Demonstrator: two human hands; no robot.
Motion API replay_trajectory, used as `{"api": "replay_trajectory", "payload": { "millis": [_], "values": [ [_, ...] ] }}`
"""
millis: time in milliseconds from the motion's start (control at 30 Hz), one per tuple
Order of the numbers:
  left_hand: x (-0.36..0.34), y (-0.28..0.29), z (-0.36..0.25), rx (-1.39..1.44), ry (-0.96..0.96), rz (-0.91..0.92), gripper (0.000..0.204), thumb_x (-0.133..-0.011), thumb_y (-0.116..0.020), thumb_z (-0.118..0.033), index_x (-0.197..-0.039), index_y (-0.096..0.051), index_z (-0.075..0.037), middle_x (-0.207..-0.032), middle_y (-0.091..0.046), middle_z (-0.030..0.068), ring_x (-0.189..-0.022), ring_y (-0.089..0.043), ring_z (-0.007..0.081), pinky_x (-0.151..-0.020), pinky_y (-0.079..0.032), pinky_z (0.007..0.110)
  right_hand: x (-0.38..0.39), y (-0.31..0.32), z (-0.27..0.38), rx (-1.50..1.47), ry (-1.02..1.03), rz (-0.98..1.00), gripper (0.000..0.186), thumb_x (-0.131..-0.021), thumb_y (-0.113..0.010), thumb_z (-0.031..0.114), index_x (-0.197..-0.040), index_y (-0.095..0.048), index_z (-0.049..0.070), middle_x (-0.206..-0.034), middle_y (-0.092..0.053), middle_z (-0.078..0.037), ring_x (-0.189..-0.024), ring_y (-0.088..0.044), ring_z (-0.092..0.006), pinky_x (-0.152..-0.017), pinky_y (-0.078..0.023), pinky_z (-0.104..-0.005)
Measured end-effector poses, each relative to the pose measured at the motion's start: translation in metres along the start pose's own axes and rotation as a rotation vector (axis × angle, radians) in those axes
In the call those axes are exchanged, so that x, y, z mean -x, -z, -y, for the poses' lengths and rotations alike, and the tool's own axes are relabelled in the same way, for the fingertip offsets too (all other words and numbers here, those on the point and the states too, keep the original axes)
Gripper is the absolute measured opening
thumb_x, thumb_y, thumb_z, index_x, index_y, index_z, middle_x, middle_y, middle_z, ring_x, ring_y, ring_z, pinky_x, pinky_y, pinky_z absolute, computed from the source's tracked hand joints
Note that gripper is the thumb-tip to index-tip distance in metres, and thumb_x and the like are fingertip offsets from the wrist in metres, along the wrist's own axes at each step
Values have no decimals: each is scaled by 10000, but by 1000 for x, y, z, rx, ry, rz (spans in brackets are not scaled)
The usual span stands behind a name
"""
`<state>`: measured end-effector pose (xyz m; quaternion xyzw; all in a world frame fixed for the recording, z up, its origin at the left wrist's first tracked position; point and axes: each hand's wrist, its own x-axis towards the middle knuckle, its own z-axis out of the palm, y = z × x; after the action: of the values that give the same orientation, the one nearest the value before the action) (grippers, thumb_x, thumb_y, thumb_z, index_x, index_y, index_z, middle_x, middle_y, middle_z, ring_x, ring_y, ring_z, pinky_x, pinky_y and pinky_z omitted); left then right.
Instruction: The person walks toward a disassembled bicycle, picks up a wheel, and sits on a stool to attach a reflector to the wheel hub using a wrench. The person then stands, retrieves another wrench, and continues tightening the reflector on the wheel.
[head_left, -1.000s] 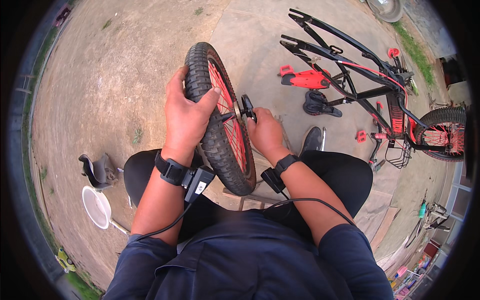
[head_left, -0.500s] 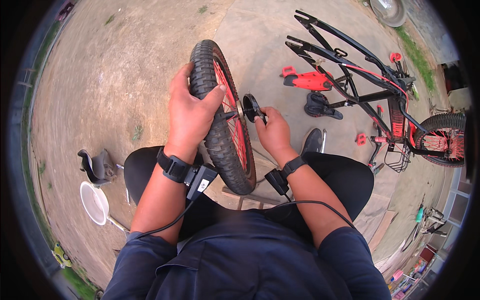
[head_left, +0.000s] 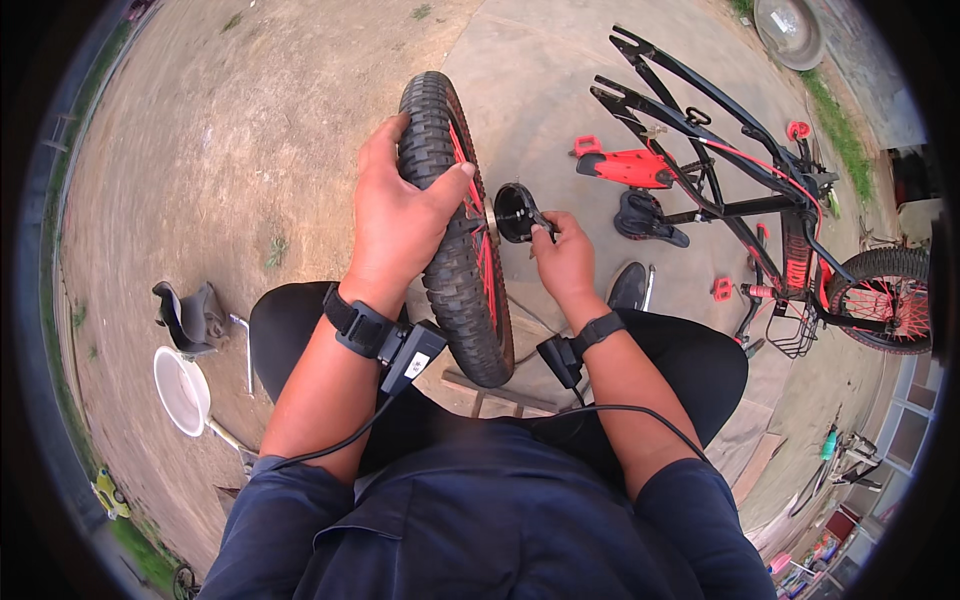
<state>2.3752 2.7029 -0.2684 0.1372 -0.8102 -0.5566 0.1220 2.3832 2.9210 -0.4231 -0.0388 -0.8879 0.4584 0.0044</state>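
A small bicycle wheel (head_left: 462,290) with a knobbly black tyre and red spokes stands upright between my knees. My left hand (head_left: 402,215) grips its tyre from the left, with the thumb over the near edge and the fingers behind. In my right hand (head_left: 568,258) is a round black band brake (head_left: 513,213), pinched by its arm between thumb and fingers. The cup's hollow side shows, and it sits close to the hub on the wheel's right side. Whether the brake touches the hub I cannot tell.
A black bicycle frame (head_left: 745,208) lies upside down at the right, its front wheel (head_left: 890,300) still fitted. Near it are a red mudguard (head_left: 630,170) and a black saddle (head_left: 645,215). At left lie a white basin (head_left: 183,392) and a dark bent part (head_left: 192,318).
The wheel stands a little straighter and has shifted slightly right with my left hand. The brake has turned, showing more of its hollow side. Both grips stay the same.
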Motion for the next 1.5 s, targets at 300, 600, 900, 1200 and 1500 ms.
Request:
{"api": "replay_trajectory", "payload": {
  "millis": [300, 600, 900, 1200, 1500],
  "values": [
    [5, 4, 2, 44, 21, 13, 785, -801, -811, -199, -1419, -436, 107, -1385, -485, 260, -1244, -562, 339, -1060, -459, 393, -8, 35, 12, 130, -222, 54, 283, -886, -658, 226, -1109, -694, 56, -914, -725, -205, -852, -706, -371, -764, -543, -448],
    [19, 7, -8, 127, 86, 60, 789, -821, -787, -121, -1460, -378, 98, -1379, -481, 213, -1174, -592, 262, -985, -510, 365, 24, 28, -78, 401, -346, 308, 324, -848, -673, 217, -1133, -709, 68, -1001, -734, -210, -960, -710, -373, -848, -549, -433],
    [26, 3, -20, 281, 164, 137, 796, -854, -757, -41, -1504, -311, 67, -1349, -515, 200, -1140, -608, 223, -952, -533, 358, 27, 4, -97, 232, -289, 346, 390, -933, -665, 334, -1148, -685, 9, -1034, -732, -202, -960, -710, -344, -834, -552, -422],
    [30, 2, -10, 285, 111, 138, 823, -869, -760, -41, -1529, -275, 38, -1346, -514, 204, -1146, -612, 223, -966, -534, 355, -32, -18, -25, -447, -654, 477, 453, -1017, -595, 457, -990, -638, 6, -784, -635, -66, -613, -639, -155, -527, -473, -270],
    [27, 4, -16, 338, 145, 147, 832, -879, -753, -41, -1541, -253, 28, -1278, -565, 200, -1120, -627, 213, -957, -537, 356, -33, -21, -25, -640, -575, 490, 272, -1009, -633, 299, -1105, -636, 44, -890, -662, -56, -695, -665, -152, -598, -499, -269]
  ]
}}
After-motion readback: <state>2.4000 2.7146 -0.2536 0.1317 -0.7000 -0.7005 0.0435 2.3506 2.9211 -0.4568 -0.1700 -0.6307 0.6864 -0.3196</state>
